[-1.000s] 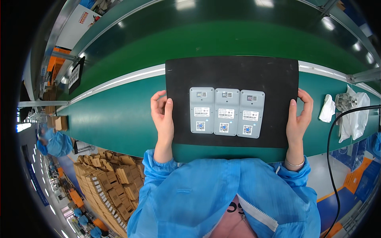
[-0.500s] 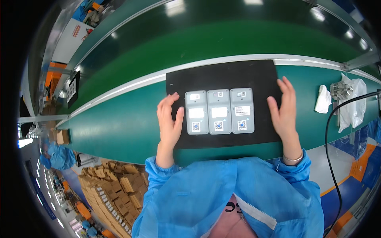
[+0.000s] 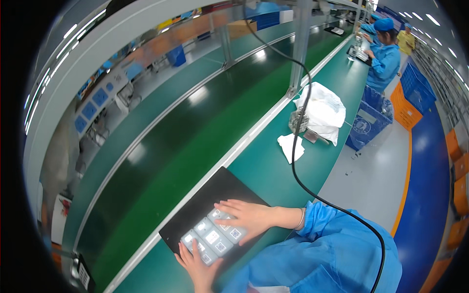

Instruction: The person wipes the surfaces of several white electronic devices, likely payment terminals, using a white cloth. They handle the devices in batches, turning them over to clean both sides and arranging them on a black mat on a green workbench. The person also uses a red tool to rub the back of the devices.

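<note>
Three grey flat devices lie side by side on a black mat (image 3: 222,183), each bearing white labels and a square code. My right hand (image 3: 250,218) lies across the right device (image 3: 236,234), its fingers stretched over the top and hiding part of it. At the outer side of the left device (image 3: 207,255) is my left hand (image 3: 196,267), fingers spread and some over its edge. Between them the middle device (image 3: 213,237) shows almost whole. Neither hand grips anything.
Farther along the green bench lie a white cloth (image 3: 291,148), a metal part (image 3: 298,120) and a white plastic bag (image 3: 320,110). A black cable (image 3: 294,168) hangs across the view. A co-worker (image 3: 384,63) sits beyond a blue bin (image 3: 366,124).
The view has swung right, bringing the far bench and co-workers in. My hands have closed in from beside the mat onto the outer devices.
</note>
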The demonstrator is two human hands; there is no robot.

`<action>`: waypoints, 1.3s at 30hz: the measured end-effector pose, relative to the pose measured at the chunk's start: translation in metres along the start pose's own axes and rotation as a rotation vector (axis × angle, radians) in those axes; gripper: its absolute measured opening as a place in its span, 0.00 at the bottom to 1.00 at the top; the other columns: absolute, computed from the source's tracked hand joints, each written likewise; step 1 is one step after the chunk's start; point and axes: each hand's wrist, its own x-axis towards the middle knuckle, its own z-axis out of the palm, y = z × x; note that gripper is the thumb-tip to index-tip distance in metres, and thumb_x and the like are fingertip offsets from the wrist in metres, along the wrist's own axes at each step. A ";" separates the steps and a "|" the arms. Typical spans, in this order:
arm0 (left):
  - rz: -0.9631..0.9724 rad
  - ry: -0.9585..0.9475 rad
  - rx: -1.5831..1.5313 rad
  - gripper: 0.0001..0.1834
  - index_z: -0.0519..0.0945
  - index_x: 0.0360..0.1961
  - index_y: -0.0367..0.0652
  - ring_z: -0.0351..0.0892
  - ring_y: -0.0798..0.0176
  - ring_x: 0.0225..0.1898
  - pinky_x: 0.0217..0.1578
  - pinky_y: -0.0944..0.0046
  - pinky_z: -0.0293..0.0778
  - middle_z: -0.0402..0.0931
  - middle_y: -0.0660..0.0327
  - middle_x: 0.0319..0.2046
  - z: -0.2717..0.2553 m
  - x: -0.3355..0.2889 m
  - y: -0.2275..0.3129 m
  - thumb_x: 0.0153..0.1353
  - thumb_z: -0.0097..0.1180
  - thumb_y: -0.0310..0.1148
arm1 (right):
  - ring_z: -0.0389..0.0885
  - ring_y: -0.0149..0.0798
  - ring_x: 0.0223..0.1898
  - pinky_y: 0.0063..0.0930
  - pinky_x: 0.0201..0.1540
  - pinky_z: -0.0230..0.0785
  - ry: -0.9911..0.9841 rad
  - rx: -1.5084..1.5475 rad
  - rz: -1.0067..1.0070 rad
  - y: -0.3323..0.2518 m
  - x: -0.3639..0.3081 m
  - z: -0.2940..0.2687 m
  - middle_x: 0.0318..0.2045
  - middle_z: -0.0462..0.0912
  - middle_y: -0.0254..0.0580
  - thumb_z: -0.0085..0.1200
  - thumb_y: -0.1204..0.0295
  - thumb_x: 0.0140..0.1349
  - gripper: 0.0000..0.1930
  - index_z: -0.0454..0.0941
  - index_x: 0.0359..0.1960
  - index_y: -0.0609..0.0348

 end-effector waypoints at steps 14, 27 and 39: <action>-0.048 0.060 -0.042 0.66 0.55 0.80 0.46 0.45 0.39 0.79 0.75 0.36 0.37 0.46 0.35 0.77 0.014 -0.012 -0.017 0.40 0.80 0.46 | 0.50 0.68 0.77 0.55 0.78 0.46 0.143 0.295 0.152 -0.013 0.017 0.040 0.79 0.46 0.64 0.65 0.49 0.62 0.48 0.55 0.78 0.55; -0.160 0.178 -0.958 0.51 0.58 0.79 0.44 0.56 0.47 0.77 0.76 0.48 0.50 0.57 0.46 0.76 -0.002 -0.007 0.014 0.57 0.71 0.39 | 0.56 0.65 0.75 0.57 0.75 0.52 0.234 0.050 0.029 -0.059 0.030 0.053 0.77 0.48 0.66 0.59 0.48 0.67 0.44 0.57 0.75 0.65; -0.098 0.265 -0.637 0.62 0.44 0.81 0.42 0.42 0.49 0.81 0.76 0.51 0.47 0.37 0.47 0.81 0.019 0.018 0.072 0.51 0.73 0.32 | 0.73 0.58 0.59 0.47 0.59 0.68 0.182 0.023 0.315 -0.043 0.045 0.032 0.69 0.67 0.65 0.50 0.36 0.67 0.43 0.75 0.62 0.70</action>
